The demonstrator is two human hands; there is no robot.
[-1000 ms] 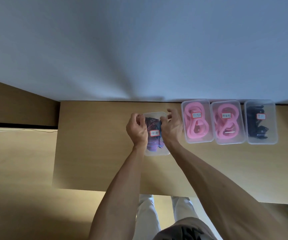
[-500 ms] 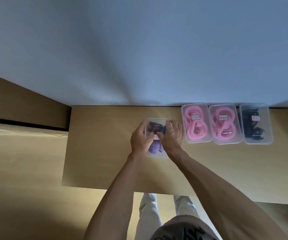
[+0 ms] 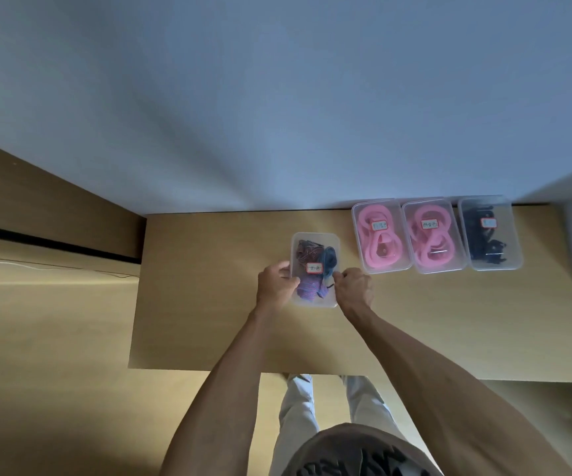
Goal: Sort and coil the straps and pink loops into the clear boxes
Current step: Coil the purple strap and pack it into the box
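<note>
Clear boxes: four on the wooden table (image 3: 209,304), each with a small label.
Held box (image 3: 315,269): apart from the others, holding dark red, purple and blue straps (image 3: 308,266).
Row of three at the wall: two boxes with pink loops (image 3: 379,237) (image 3: 430,237), one box with black straps (image 3: 485,240).
Left hand (image 3: 276,285): fingers curled round the held box's left edge.
Right hand (image 3: 353,288): curled, gripping its right edge.
</note>
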